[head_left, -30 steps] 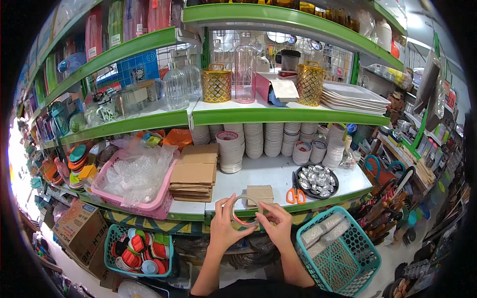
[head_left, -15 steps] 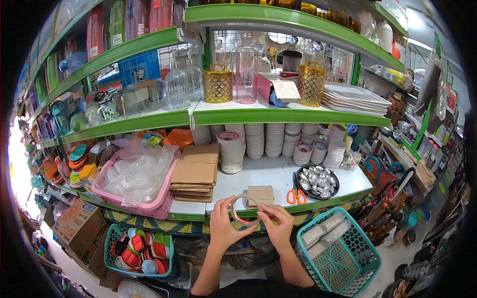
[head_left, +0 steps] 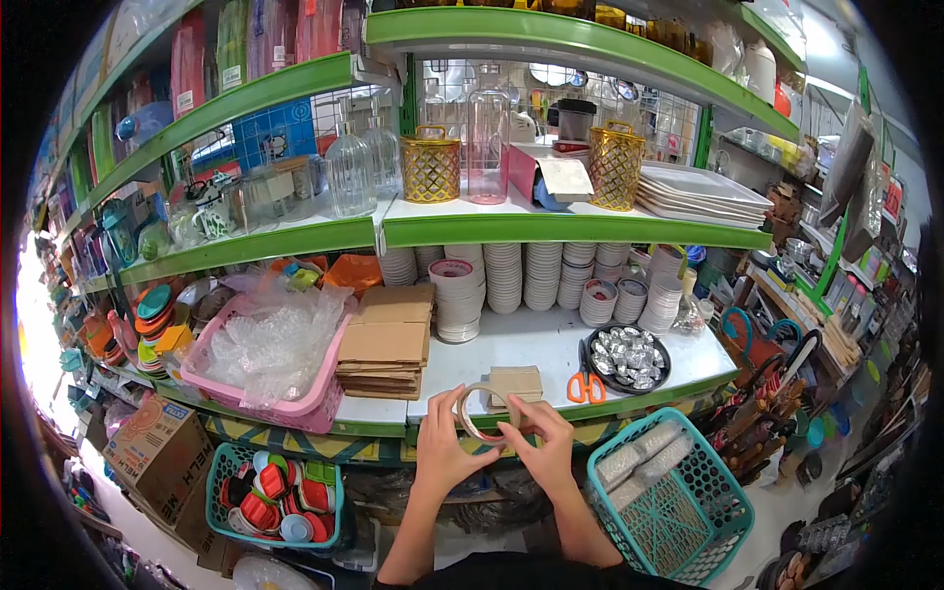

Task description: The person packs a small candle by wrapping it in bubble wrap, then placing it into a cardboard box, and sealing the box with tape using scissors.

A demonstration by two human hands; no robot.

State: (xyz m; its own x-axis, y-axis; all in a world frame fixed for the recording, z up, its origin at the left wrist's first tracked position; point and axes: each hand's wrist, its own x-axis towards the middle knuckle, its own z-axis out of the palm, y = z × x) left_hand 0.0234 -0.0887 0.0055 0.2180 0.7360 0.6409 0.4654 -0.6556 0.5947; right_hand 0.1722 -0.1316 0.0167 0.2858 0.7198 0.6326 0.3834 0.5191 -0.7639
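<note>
A roll of tape [head_left: 466,419] is held upright between my two hands, its ring facing me, in front of the shelf's edge. My left hand [head_left: 444,442] grips its left side with thumb and fingers. At its right side, my right hand [head_left: 539,441] pinches the roll with thumb and fingertips. Just behind the roll, a small stack of brown cardboard pieces [head_left: 517,382] lies on the white shelf [head_left: 482,362]. Orange-handled scissors [head_left: 586,387] rest to the right, beside a black bowl [head_left: 626,385] of silver-wrapped pieces.
A pink basket [head_left: 313,405] with bubble wrap and folded cardboard [head_left: 391,329] stand at the left. Stacked white bowls [head_left: 504,278] line the back. Below are a teal basket [head_left: 733,492] of wrapped bundles at right and another basket [head_left: 216,492] of red and green items at left.
My right hand has shifted slightly left along the tape roll, its thumb now higher on the rim. My left hand has barely moved.
</note>
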